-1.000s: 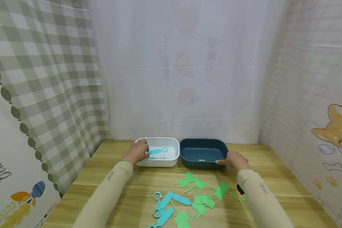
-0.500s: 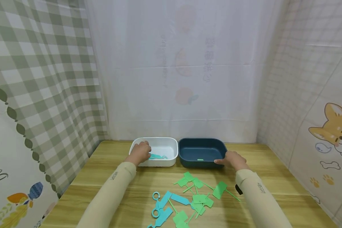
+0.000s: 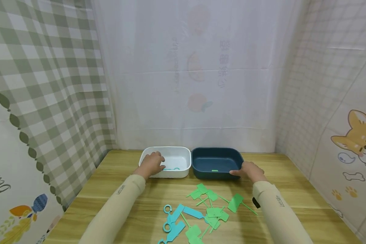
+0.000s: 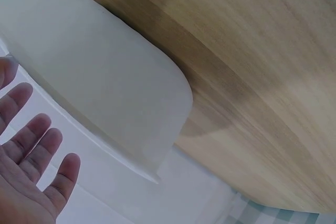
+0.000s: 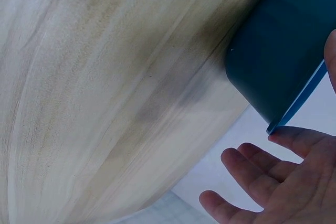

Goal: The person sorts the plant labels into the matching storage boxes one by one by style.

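My left hand (image 3: pixel 151 164) is over the left part of a white bin (image 3: pixel 178 174), its fingers spread and holding nothing. The left wrist view shows the same fingers (image 4: pixel 39 145) loosely extended above the bin's rim. Low inside this bin, mostly hidden by its front wall, lies a bit of blue plastic with a ring end (image 3: pixel 176 168). At the right end of a dark blue bin (image 3: pixel 216 175), my right hand (image 3: pixel 250 171) touches the rim. In the right wrist view its index finger (image 5: pixel 294 137) meets the bin's corner, the others stretched out. A small green piece (image 3: pixel 215 170) shows inside.
In front of the bins, green plastic tags with thin stems (image 3: pixel 214 212) lie scattered and overlapping on the wooden table (image 3: pixel 116 200). Blue plastic tags with ring or hook ends (image 3: pixel 176 231) lie to their left. A white curtain (image 3: pixel 158 101) hangs behind the bins.
The blue plastic in the white bin has gone from clearly seen to mostly hidden behind the front wall. My left hand has moved slightly right over the bin; my right hand stays put.
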{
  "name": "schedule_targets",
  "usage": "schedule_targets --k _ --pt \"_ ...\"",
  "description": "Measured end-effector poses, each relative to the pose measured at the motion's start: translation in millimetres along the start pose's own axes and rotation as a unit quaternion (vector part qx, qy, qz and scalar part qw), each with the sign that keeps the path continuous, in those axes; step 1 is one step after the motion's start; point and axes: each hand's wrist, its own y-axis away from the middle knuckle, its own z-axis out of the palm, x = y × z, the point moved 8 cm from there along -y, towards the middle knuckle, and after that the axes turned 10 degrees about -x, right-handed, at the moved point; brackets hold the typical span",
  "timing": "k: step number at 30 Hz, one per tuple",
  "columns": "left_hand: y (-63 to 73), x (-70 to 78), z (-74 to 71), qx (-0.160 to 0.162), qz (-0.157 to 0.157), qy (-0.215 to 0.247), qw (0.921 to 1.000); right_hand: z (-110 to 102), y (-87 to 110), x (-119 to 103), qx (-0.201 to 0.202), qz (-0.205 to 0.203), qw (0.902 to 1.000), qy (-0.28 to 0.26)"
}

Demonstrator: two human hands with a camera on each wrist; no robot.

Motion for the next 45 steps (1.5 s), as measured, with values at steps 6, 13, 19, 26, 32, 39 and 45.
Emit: schedule_targets --k 6,13,19,26,32,39,45 --pt "3.6 1.8 3.6 0.005 0.012 -0.002 0.9999 1.6 -0.5 1.6 -0.004 0.0 1.0 0.002" --pt "11.6 5.7 -0.3 0.025 0.028 -0.002 0.9993 2.6 0.2 0.5 0.0 -0.005 1.0 0.006" --pt "16.7 11.6 0.2 0.022 0.039 0.002 0.999 3.3 0.8 0.8 0.001 -0.004 0.9999 0.012" --pt "23.0 23.1 1.3 0.03 0.055 0.015 0.9979 2.1 1.1 0.7 0.003 -0.006 0.9999 0.012" --pt "24.7 36.5 -0.9 0.049 0.075 0.011 0.9959 2.6 0.7 1.0 0.003 -0.005 0.9999 0.01" --pt "25.1 50.4 3.3 0.049 0.089 -0.003 0.9948 3.0 2.0 0.4 0.008 -0.008 0.9999 0.006" --pt "26.1 62.8 7.0 0.05 0.108 -0.005 0.9928 1.5 3.3 -0.3 0.007 -0.006 0.9999 0.007"
